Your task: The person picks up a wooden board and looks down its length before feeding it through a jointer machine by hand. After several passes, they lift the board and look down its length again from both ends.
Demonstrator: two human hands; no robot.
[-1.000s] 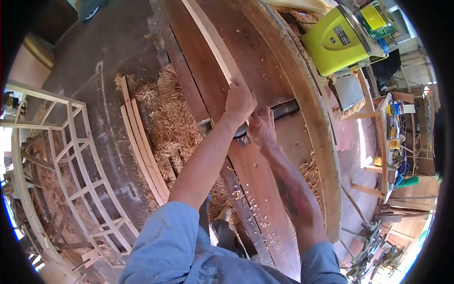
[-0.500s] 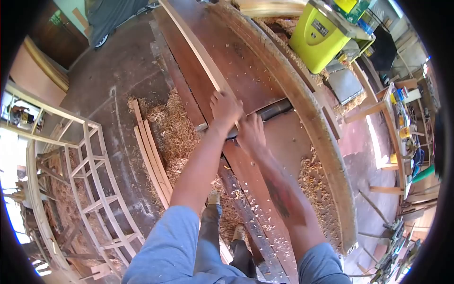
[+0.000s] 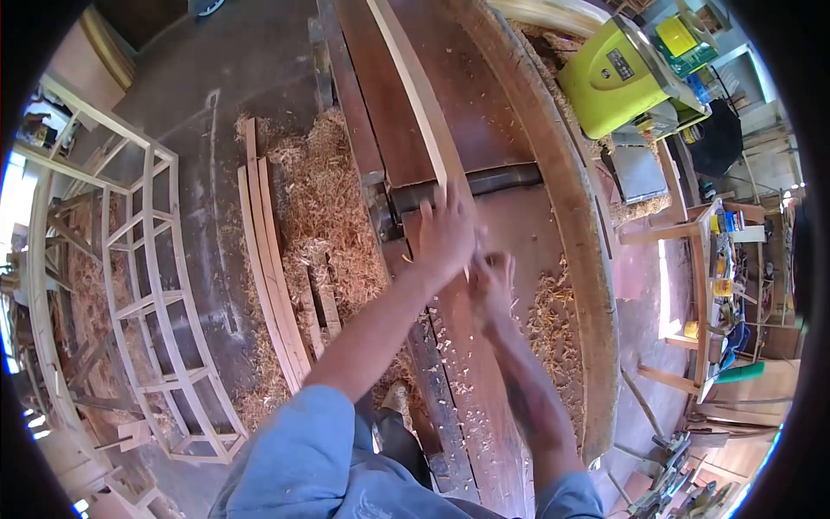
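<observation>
A long pale wooden strip (image 3: 418,95) lies lengthwise over the planing machine's reddish-brown bed (image 3: 493,112), its far end running out at the top. My left hand (image 3: 447,233) is on top of the strip near its close end, with the fingers bent over it. Just behind and to the right, my right hand (image 3: 493,281) is curled at the strip's near end; motion blurs its fingers a little. Ahead of both hands, a dark cutter roller (image 3: 501,179) crosses the bed, partly covered by the strip.
A thick curved wooden rail (image 3: 566,186) borders the bed on the right. Shavings (image 3: 324,199) and long boards (image 3: 272,268) lie on the floor at left, near a wooden frame (image 3: 177,294). Beyond the rail stand a lime-green cooler (image 3: 609,82) and a cluttered bench (image 3: 705,294).
Both hands and the strip have come nearer to my body, and the hands are now on the near side of the roller. The camera view has shifted as well.
</observation>
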